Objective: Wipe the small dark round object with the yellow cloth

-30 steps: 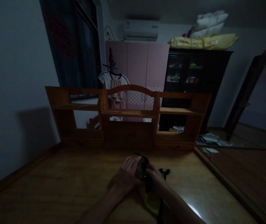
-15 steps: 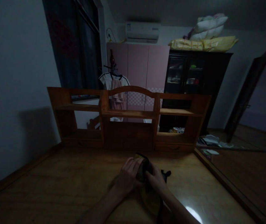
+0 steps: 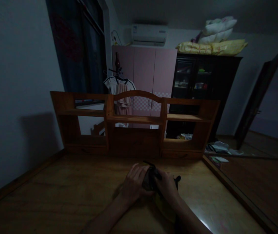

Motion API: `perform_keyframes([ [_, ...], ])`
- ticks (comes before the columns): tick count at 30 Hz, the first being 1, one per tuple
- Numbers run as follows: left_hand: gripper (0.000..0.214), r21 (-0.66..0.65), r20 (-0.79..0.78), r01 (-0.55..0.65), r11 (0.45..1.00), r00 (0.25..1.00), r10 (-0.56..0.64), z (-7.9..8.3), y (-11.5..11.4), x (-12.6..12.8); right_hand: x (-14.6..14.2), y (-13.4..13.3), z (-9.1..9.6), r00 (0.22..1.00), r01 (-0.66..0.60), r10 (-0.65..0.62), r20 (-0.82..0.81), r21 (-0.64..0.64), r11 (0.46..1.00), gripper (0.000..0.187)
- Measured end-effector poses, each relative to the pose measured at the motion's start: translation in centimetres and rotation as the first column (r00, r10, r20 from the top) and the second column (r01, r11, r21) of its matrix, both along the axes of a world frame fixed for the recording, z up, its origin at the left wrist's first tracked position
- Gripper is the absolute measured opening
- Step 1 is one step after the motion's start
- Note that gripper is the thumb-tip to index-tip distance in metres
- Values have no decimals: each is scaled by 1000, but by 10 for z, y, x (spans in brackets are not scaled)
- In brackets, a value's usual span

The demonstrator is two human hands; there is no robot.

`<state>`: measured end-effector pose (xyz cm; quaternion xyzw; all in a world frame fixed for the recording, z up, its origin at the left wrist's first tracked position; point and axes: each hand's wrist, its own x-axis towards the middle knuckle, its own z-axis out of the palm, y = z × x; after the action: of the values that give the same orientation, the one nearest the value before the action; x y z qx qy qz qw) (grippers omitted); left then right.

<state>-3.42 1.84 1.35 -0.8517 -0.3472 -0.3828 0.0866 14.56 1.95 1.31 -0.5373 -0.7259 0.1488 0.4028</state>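
Observation:
Over the wooden tabletop (image 3: 80, 188), both hands meet at a dark, partly glossy object (image 3: 148, 179) whose kind is too dim to make out. My left hand (image 3: 134, 182) is closed around its left side. From the right, my right hand (image 3: 167, 186) grips its black edge, with the fingertips partly hidden. A yellow and black piece (image 3: 162, 208) hangs or lies below the right hand, partly covered by the wrist. A black knob-like end (image 3: 177, 178) sticks out beyond that hand.
A wooden shelf unit (image 3: 134, 120) stands along the table's back edge. At the left is a white wall (image 3: 19, 97). A raised wooden rim (image 3: 234, 191) borders the right side. Farther back are a pink wardrobe (image 3: 144, 70) and a dark cabinet (image 3: 223, 74).
My right hand has shifted slightly right, pulling the black edge and the yellow and black piece that way. My left hand stays nearly in place on the dark object.

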Motion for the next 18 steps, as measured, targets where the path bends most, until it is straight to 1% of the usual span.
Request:
perform_keyframes([
  [3, 79, 8, 17, -21, 1000, 1000, 21, 0, 1, -1, -2, 0, 1, 988, -60, 60, -141, 1, 998, 23],
  [6, 82, 2, 31, -39, 999, 999, 39, 0, 3, -2, -6, 4, -5, 940, -118, 95, -328, -52, 992, 26],
  [9, 85, -17, 34, -56, 998, 998, 57, -1, 4, -4, -12, 9, -16, 863, -132, 44, -503, -142, 981, 43],
  [11, 84, -41, 38, -75, 996, 996, 76, -1, 4, -4, -17, 12, -23, 812, -163, -3, -583, -233, 959, 50],
  [13, 79, -57, 40, -83, 995, 996, 85, 0, 3, -4, -19, 12, -28, 786, -209, -21, -617, -297, 932, 49],
  [14, 76, -62, 38, -82, 995, 996, 84, 1, 3, -4, -20, 13, -29, 785, -223, -14, -619, -303, 927, 47],
  [18, 71, -68, 17, -59, 996, 998, 61, 2, 1, -2, -17, 13, -32, 828, -220, 59, -558, -227, 949, 43],
])
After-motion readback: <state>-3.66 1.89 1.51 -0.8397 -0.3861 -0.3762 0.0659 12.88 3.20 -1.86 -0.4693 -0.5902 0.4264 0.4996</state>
